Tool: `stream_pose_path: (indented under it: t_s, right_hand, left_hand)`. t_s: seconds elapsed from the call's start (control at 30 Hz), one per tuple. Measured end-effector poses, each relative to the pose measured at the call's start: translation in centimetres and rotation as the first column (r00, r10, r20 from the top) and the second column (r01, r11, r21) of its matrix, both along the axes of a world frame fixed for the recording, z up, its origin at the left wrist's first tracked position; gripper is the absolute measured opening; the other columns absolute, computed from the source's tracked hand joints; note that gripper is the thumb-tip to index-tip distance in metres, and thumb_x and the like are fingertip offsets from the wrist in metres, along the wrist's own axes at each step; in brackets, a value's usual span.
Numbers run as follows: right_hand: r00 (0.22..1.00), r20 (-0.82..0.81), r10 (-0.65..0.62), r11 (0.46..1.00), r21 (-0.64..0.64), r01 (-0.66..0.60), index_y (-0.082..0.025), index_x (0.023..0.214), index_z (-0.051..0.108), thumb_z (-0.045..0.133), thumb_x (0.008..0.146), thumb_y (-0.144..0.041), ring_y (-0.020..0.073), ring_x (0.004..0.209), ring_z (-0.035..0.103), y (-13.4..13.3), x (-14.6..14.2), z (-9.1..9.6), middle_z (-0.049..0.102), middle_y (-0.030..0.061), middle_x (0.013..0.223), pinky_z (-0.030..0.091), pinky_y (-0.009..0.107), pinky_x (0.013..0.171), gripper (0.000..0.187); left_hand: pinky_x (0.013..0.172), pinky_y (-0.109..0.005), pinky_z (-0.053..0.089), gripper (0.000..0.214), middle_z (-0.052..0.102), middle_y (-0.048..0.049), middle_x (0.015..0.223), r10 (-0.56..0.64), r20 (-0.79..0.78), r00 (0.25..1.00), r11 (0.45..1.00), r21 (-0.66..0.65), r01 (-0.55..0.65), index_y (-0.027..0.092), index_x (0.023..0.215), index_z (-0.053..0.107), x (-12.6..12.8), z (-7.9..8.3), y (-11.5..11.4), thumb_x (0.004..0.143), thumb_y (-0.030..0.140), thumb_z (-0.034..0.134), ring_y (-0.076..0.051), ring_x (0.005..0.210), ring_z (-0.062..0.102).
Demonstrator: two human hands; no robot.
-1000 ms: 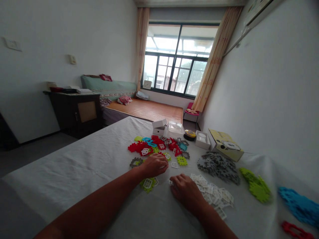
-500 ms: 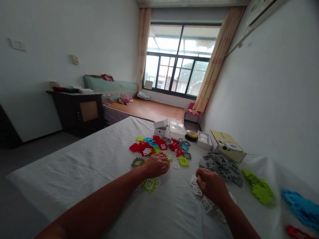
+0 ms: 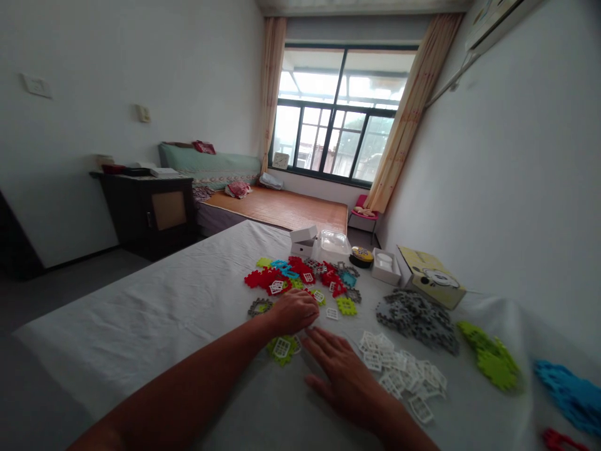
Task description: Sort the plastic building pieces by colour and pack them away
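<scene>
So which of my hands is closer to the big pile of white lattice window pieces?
Right. Your right hand is just left of the pile of white lattice window pieces; your left hand is farther left and farther forward.

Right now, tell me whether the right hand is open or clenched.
Open: the right hand has its fingers extended toward the left hand, thumb apart.

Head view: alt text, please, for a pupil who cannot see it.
A person's left hand and outstretched right hand are close together over a pale cloth, with colourful pieces beyond them and a pile of white lattice pieces at right. A bed and window stand behind.
</scene>
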State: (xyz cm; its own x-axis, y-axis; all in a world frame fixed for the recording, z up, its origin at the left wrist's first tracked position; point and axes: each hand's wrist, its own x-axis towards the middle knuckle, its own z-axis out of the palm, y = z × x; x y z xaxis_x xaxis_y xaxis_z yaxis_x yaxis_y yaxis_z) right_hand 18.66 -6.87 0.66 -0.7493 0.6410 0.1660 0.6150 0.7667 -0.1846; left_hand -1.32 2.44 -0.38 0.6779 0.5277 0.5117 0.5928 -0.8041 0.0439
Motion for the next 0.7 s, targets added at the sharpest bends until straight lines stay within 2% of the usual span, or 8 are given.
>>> stream_pose_path:
  t_s: [0.1,0.17,0.27,0.37,0.53,0.6,0.7]
  right_hand:
    - [0.997,0.040,0.069,0.988,-0.141,-0.063,-0.032,0.145,0.027,0.039,0.092,-0.052,0.0258,0.138,0.027,-0.6,-1.1,-0.1,0.034,0.0015,0.150,0.022,0.046,0.111,0.058]
    - [0.997,0.031,0.072,0.983,-0.171,-0.066,-0.035,0.145,0.026,0.040,0.092,-0.053,0.0258,0.139,0.026,-0.7,-1.1,0.0,0.036,-0.0006,0.149,0.019,0.048,0.112,0.058]
    - [1.000,0.004,0.020,0.993,-0.118,-0.019,-0.036,0.140,0.035,0.043,0.093,-0.045,0.0253,0.137,0.029,-0.6,-0.7,-0.1,0.047,-0.0011,0.142,0.018,0.048,0.112,0.049]
    - [0.999,-0.020,-0.042,0.999,-0.034,0.041,-0.033,0.130,0.047,0.049,0.092,-0.034,0.0240,0.131,0.038,-0.3,0.0,-0.2,0.056,0.0003,0.132,0.025,0.046,0.109,0.038]
    - [0.993,-0.021,-0.115,0.993,0.026,0.115,-0.026,0.108,0.059,0.061,0.085,-0.025,0.0214,0.108,0.054,0.6,0.7,-0.8,0.064,0.0026,0.112,0.041,0.038,0.095,0.023]
    - [0.990,-0.030,-0.134,0.990,0.028,0.135,-0.022,0.097,0.060,0.059,0.086,-0.020,0.0192,0.099,0.056,1.1,0.7,-1.2,0.065,0.0026,0.101,0.045,0.032,0.088,0.011]
    - [0.989,-0.077,-0.127,0.990,0.048,0.131,-0.020,0.092,0.059,0.055,0.089,-0.015,0.0170,0.095,0.056,1.5,0.4,-1.7,0.064,0.0034,0.102,0.046,0.027,0.085,0.007]
  left_hand:
    - [0.082,-0.028,0.041,0.019,0.070,-0.0014,0.091,0.022,0.006,1.000,1.000,0.002,-0.022,0.022,0.084,0.067,-0.1,-0.1,0.1,0.090,0.027,0.050,-0.016,0.088,0.062]
    - [0.083,-0.028,0.042,0.019,0.070,-0.0011,0.091,0.026,0.013,1.000,1.000,0.002,-0.026,0.022,0.084,0.067,0.0,0.0,0.0,0.090,0.027,0.050,-0.016,0.088,0.062]
    - [0.082,-0.028,0.042,0.019,0.070,-0.0018,0.090,0.012,0.014,1.000,1.000,0.000,-0.012,0.022,0.084,0.067,0.0,0.1,-0.1,0.090,0.028,0.050,-0.016,0.088,0.062]
    - [0.082,-0.028,0.042,0.020,0.070,-0.0019,0.090,0.017,0.014,1.000,1.000,0.008,-0.017,0.022,0.085,0.067,-0.1,0.1,-0.1,0.090,0.027,0.049,-0.015,0.089,0.062]
    - [0.082,-0.028,0.042,0.017,0.071,-0.0006,0.092,0.026,0.009,1.000,1.000,-0.001,-0.026,0.022,0.084,0.067,0.0,0.1,0.0,0.089,0.026,0.051,-0.016,0.088,0.063]
    - [0.082,-0.028,0.042,0.016,0.071,-0.0006,0.092,0.027,0.007,1.000,1.000,-0.005,-0.027,0.022,0.084,0.067,0.1,0.0,0.0,0.088,0.026,0.052,-0.016,0.088,0.063]
    - [0.082,-0.028,0.042,0.016,0.071,-0.0006,0.092,0.027,0.004,1.000,1.000,-0.004,-0.027,0.022,0.084,0.067,0.1,0.1,-0.1,0.088,0.026,0.052,-0.016,0.088,0.063]
